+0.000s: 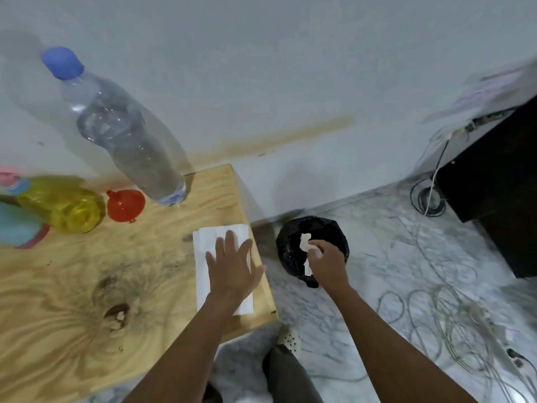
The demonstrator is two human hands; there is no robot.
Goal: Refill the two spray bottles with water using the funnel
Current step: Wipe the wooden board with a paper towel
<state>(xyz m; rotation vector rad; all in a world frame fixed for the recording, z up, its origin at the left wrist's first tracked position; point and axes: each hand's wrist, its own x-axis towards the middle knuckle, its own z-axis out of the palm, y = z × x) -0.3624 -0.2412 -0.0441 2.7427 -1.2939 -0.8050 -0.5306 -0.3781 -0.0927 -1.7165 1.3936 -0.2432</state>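
Head view: left hand [232,269] with fingers [231,239] straight and spread, pressing flat on a folded white paper towel [206,245] at the edge of the wooden counter [72,315]. Right hand [327,261] is curled, pinching a crumpled white tissue [305,241] over a black bag-lined bin [328,228] on the floor. Red plastic funnel [125,205] lies on the counter between a yellow translucent spray bottle [64,203] and a clear plastic water bottle with blue cap [125,132]. Teal spray bottle [14,225] is cut off at the left edge and blurred. Any writing is unreadable.
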